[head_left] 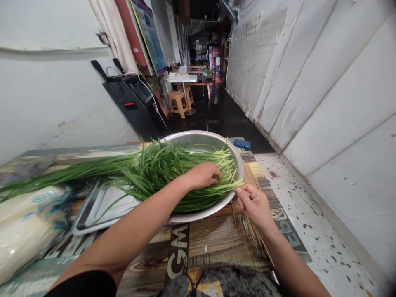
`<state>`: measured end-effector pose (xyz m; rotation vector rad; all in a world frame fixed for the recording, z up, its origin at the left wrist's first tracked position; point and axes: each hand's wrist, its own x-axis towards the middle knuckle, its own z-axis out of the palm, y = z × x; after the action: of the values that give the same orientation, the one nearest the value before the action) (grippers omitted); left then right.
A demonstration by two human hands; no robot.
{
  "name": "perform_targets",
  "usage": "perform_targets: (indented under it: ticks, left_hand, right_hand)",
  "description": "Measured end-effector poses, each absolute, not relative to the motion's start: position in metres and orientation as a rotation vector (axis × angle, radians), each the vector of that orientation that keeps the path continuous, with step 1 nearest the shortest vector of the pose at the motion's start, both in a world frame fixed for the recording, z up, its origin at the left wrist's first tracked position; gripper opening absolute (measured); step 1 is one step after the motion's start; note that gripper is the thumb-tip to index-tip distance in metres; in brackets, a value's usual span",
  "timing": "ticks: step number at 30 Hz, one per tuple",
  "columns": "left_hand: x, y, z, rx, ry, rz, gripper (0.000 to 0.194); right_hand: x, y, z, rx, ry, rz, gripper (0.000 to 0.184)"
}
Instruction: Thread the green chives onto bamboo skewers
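A wide metal basin (pixel 213 213) holds a heap of garlic chives (pixel 167 165), their pale stem ends pointing right and long green leaves trailing out to the left. My left hand (pixel 204 175) reaches over the basin, fingers curled down around some chives; the fingertips are partly hidden. At the basin's right rim, my right hand (pixel 253 203) pinches the pale ends of a small bunch. Thin bamboo skewers (pixel 254 231) lie on the table beneath and beside the right hand. I cannot tell whether that hand also has a skewer in it.
A metal tray (pixel 82 225) sits partly under the leaves, left of the basin. Further left lies a plastic-wrapped white package (pixel 27 227). A small blue box (pixel 242 144) lies behind the basin on the patterned wooden table (pixel 216 243). Stools (pixel 178 103) stand beyond.
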<state>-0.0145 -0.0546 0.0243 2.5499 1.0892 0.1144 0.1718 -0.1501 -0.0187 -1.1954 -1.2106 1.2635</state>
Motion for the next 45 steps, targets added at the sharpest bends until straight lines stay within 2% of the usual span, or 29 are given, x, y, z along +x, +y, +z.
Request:
perform_targets:
  ticks: [6, 13, 23, 45]
  left_hand:
    - [-0.015, -0.052, 0.02, 2.549, 1.135, 0.124, 0.013]
    - [-0.016, -0.049, 0.021, 2.246, 1.369, 0.486, 0.019]
    - [-0.007, -0.057, 0.028, 1.825, 1.263, 0.85, 0.016]
    - [-0.005, -0.059, 0.025, 1.78, 1.27, 0.903, 0.018]
  right_hand:
    - [0.172, -0.15, -0.02, -1.184, -1.209, 1.282, 0.028]
    - [0.173, -0.15, -0.019, -1.151, -1.223, 1.305, 0.028]
    - [0.173, -0.15, -0.016, -1.161, -1.219, 1.339, 0.029]
    - [0.173, -0.15, -0.018, -1.167, -1.212, 1.34, 0.028]
